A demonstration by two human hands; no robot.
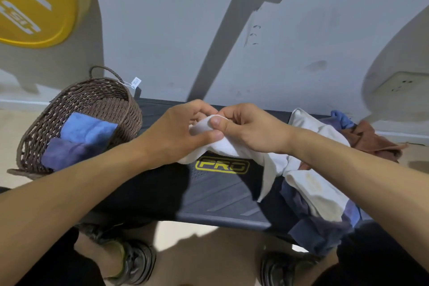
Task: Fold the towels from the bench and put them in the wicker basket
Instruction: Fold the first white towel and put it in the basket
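Grey wall behind dark surface (222,195). Fingers of left hand (178,130) and right hand (250,127) pinch one white towel (222,146) corner together, raised mid-surface, forearms converging. Wicker basket (79,121) left holds folded blue towels (86,130); unfolded pile (325,193) crowds right edge.

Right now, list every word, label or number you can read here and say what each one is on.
"PRO": yellow outlined letters on the dark bench, partly below the white towel.
"FI": large white letters on the yellow disc, cut off by the frame edge; more may follow.
White emblem lower on that disc: not readable.
Paper tag tied to the wicker basket: print too small to read.
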